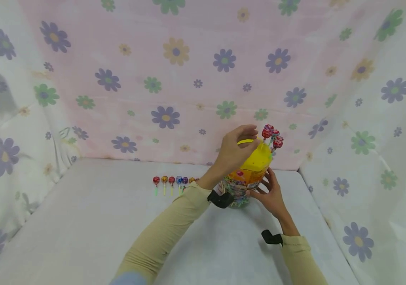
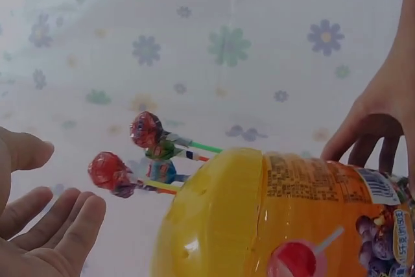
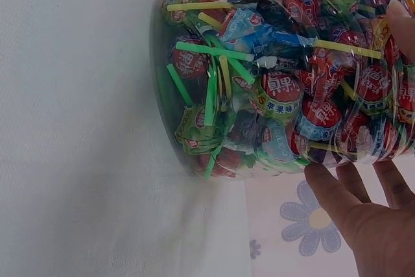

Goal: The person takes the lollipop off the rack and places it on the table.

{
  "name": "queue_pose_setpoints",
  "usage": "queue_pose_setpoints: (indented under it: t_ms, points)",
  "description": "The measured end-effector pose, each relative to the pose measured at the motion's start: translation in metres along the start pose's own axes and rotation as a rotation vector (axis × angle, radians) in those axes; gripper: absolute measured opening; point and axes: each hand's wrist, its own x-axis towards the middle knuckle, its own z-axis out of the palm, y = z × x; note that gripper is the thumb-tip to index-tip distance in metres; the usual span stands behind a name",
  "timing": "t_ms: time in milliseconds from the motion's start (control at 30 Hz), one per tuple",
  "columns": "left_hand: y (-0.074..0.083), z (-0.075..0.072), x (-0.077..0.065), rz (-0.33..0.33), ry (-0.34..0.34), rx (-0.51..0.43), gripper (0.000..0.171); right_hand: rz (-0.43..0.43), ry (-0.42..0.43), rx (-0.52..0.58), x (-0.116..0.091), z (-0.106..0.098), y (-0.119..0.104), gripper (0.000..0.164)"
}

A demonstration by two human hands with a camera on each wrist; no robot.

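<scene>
Hands worked near-centre on the white worktop [image 1: 82,221]: right hand [image 1: 272,196] lay against the lollipop jar [image 1: 247,180], fingers [image 3: 337,186] straight on its clear wall. Left hand [image 1: 235,148] hovered over the yellow lid [image 1: 258,158], fingers [image 2: 58,225] relaxed, gripping nothing. Lollipops [image 1: 272,136] stood stuck in the lid. Behind-left, a loose lollipop row [image 1: 174,181] lay before the floral cloth [image 1: 188,79]. Only the right wrist view showed the packed lollipops inside.

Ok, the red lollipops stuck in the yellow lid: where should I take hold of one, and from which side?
Probably pinch the bare stick just under a lollipop head, coming from above the yellow lid. The sticks stand out of the lid's holes with wrapped heads free. The left hand hovers by the lid top, while the right hand steadies the jar.
</scene>
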Motion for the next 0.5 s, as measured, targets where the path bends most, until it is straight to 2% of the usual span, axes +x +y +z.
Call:
queue_pose_setpoints:
  t_ms: [300, 400, 500]
  points:
    - [-0.008, 0.028, 0.019, -0.095, -0.035, 0.09, 0.044, 0.001, -0.002, 0.012, 0.001, 0.0, 0.0, 0.101]
    - [-0.011, 0.032, 0.023, -0.085, -0.029, 0.119, 0.041, 0.0, -0.004, 0.014, 0.001, -0.001, 0.0, 0.102]
    - [-0.014, 0.035, 0.026, -0.038, 0.026, 0.133, 0.034, -0.005, -0.007, 0.014, 0.001, -0.001, 0.002, 0.103]
